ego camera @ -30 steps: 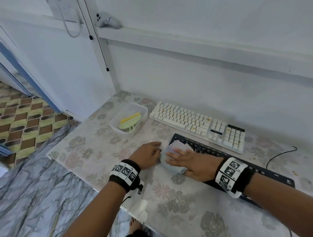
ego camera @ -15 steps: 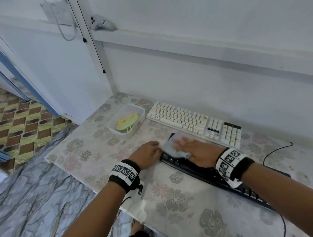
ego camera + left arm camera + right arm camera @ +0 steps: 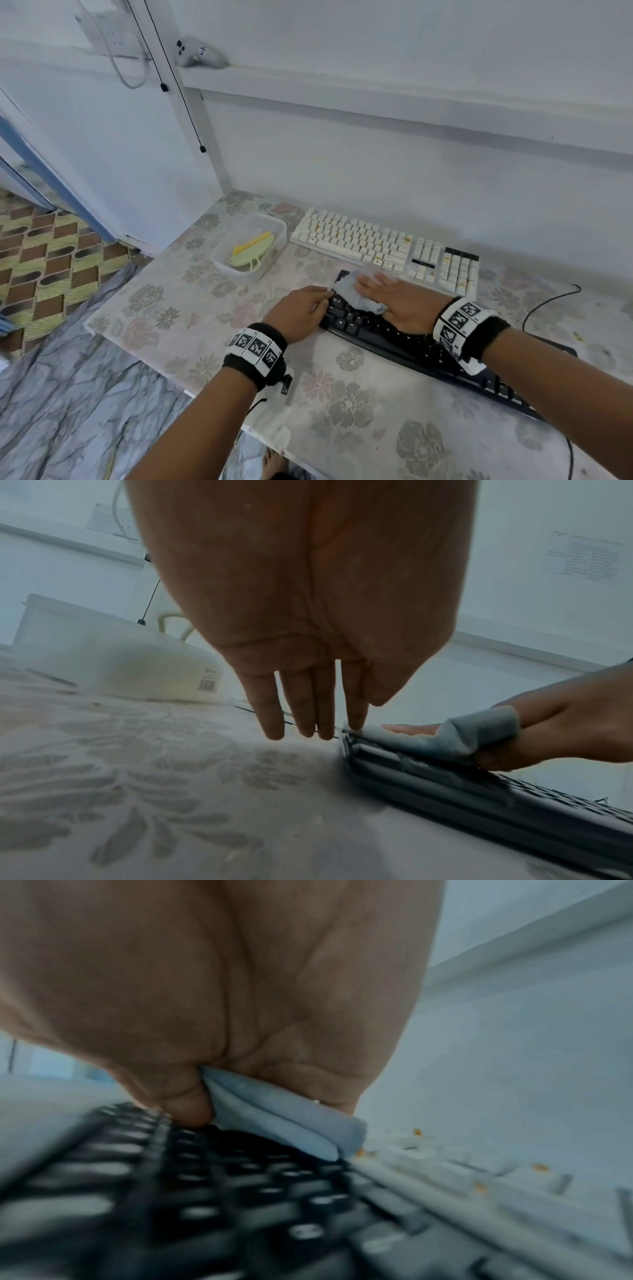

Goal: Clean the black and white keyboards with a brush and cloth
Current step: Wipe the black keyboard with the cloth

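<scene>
The black keyboard (image 3: 394, 342) lies near me on the flowered table, with the white keyboard (image 3: 370, 243) just behind it. My right hand (image 3: 390, 298) presses a pale blue cloth (image 3: 352, 294) onto the black keyboard's far left corner. Its thumb pinches the cloth (image 3: 284, 1118) against the palm. My left hand (image 3: 305, 311) rests at the keyboard's left end, and its straight fingers (image 3: 308, 723) touch the edge of the black keyboard (image 3: 479, 791). A yellow-green brush (image 3: 251, 253) lies in a clear plastic tub (image 3: 219, 260) at the left.
The wall stands close behind the white keyboard (image 3: 479, 1177), whose keys carry orange specks. The black keyboard's cable (image 3: 548, 301) runs off to the right. The table's front edge (image 3: 154, 356) drops to a marble floor, and flowered tabletop shows in front of me.
My right hand has slid the cloth from the black keyboard's near left edge up to its far left corner. The left hand has stayed at the keyboard's left end.
</scene>
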